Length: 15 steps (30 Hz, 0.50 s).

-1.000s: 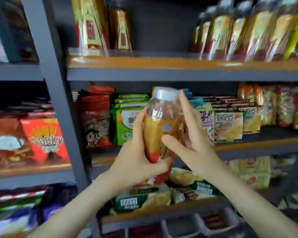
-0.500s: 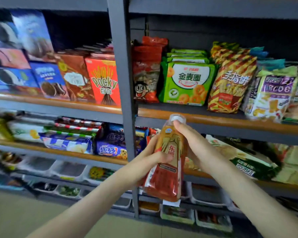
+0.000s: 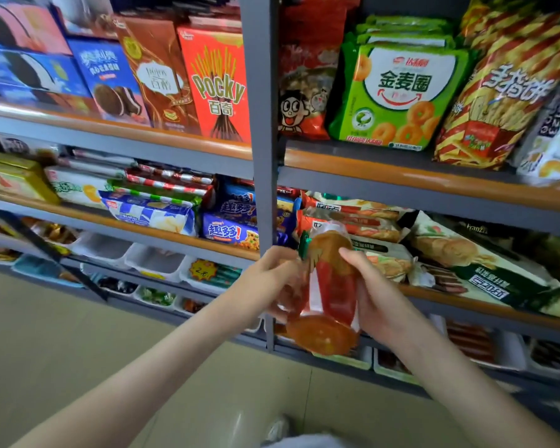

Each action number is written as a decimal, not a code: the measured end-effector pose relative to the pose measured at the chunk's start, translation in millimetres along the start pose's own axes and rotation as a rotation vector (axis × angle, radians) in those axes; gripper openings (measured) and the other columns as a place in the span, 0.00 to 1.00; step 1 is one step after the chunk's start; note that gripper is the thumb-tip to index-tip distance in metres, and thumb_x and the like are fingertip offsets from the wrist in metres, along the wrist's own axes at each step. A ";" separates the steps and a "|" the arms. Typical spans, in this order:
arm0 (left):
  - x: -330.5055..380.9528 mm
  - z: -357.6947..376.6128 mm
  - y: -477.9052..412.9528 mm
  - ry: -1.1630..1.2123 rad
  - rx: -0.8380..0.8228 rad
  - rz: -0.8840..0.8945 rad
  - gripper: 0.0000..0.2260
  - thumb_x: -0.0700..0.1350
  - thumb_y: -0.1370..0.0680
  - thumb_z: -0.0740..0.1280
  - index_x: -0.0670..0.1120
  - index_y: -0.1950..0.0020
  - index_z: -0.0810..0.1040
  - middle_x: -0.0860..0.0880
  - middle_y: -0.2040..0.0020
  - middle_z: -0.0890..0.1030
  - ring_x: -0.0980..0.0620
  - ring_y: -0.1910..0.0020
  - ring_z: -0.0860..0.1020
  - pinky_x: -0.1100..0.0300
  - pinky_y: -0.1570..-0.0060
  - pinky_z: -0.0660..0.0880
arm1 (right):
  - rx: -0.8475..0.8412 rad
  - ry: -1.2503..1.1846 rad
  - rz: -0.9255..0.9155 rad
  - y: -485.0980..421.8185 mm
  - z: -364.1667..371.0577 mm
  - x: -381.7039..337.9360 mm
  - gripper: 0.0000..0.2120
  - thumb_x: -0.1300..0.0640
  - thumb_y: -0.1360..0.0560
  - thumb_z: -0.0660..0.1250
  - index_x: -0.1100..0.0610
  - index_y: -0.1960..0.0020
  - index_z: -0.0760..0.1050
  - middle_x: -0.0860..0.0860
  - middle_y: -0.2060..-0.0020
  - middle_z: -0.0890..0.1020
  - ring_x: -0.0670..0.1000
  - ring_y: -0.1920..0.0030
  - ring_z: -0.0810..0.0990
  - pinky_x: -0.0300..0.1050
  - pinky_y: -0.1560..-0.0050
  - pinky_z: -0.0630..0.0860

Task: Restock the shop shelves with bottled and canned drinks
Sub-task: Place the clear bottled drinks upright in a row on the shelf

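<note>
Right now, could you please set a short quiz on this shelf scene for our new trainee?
1. True or false: the left hand and the right hand both hold the bottle.
2. Where does the red Pocky box stand relative to the grey upright? A: to its left. B: to its right. C: on the floor.
3. Which end of the tilted bottle faces the camera, cap or base?
Key: 1 true; 2 A; 3 base.
</note>
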State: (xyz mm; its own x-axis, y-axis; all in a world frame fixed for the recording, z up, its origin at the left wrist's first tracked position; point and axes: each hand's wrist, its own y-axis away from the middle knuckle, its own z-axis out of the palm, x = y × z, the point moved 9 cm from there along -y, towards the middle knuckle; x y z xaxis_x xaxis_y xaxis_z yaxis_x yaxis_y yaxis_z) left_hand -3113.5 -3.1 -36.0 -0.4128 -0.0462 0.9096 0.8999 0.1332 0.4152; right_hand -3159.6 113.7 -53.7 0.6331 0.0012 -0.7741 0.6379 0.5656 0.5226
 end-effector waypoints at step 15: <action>-39.2 1.1 -4.7 -0.316 -0.143 0.019 0.23 0.56 0.33 0.78 0.53 0.43 0.74 0.54 0.50 0.84 0.55 0.52 0.83 0.53 0.45 0.79 | -0.058 0.220 -0.255 -18.2 -7.7 -21.7 0.18 0.47 0.31 0.67 0.52 0.44 0.78 0.47 0.51 0.85 0.50 0.47 0.81 0.47 0.46 0.75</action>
State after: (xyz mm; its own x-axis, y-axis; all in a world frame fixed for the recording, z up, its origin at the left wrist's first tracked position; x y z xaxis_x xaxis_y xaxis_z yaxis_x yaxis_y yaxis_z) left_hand -3101.7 -0.8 -73.7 -0.3983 0.2667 0.8776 0.9093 -0.0105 0.4159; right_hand -3188.3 109.7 -49.2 0.3425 0.0284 -0.9391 0.7337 0.6163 0.2862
